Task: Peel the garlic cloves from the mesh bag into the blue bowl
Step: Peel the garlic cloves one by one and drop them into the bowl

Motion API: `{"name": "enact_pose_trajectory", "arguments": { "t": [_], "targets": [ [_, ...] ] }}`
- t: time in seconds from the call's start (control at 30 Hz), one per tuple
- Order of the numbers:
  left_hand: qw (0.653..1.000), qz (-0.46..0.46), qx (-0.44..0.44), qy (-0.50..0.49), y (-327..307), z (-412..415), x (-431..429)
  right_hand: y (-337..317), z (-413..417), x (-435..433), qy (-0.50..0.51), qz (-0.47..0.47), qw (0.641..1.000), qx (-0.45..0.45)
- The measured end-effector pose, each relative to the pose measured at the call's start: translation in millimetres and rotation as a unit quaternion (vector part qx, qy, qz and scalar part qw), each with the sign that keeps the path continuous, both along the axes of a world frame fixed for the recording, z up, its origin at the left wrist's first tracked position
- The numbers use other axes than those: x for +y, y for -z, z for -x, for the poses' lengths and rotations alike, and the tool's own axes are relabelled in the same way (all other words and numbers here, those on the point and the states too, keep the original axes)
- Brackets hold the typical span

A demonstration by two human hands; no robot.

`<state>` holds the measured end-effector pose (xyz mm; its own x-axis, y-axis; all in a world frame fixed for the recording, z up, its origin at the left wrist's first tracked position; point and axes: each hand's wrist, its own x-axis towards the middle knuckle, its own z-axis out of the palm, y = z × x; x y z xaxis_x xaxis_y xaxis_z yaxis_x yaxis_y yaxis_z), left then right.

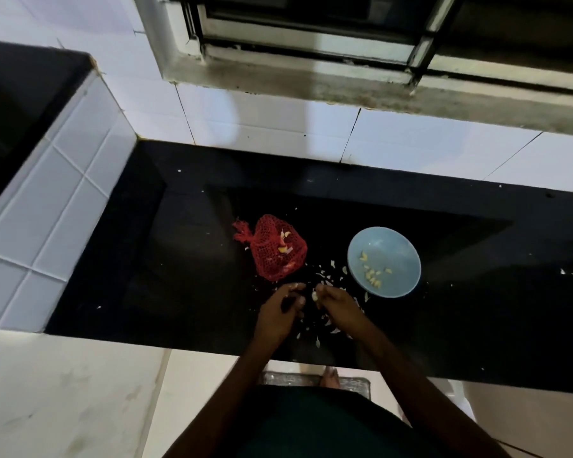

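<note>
A red mesh bag (pixel 275 247) lies on the black counter (pixel 179 276) with a few garlic cloves showing on it. To its right stands the blue bowl (pixel 397 246), holding several peeled yellow cloves (pixel 372 276). Just in front of the bag my left hand (pixel 280 312) is curled round something dark; what it is I cannot tell. My right hand (pixel 336 304) pinches a pale garlic clove (pixel 315 295) at its fingertips, close to the left hand.
White garlic skins (pixel 328 276) lie scattered between the bag, the bowl and my hands. A white tiled wall (pixel 278 120) runs behind the counter, a tiled block (pixel 57 193) rises at the left, and a window ledge (pixel 377 90) sits above.
</note>
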<state>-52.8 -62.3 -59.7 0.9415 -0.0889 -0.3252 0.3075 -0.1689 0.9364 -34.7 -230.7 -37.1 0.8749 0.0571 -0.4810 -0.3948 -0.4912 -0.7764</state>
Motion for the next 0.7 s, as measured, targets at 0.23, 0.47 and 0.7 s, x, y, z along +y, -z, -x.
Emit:
{"name": "enact_pose_trajectory", "arguments": {
  "t": [0.23, 0.47, 0.7],
  "targets": [
    [0.999, -0.008, -0.041, -0.033, -25, 0, -22, -26, 17, 2, 0.166, -0.22, 0.96, 0.048],
    [0.996, -0.034, -0.077, -0.04, -34, 0, -26, -24, 20, -1, 0.129, -0.17, 0.975, -0.065],
    [0.992, -0.076, -0.099, -0.015, -38, -7, -18, -21, 18, -22, 0.069, -0.146, 0.973, -0.164]
  ]
}}
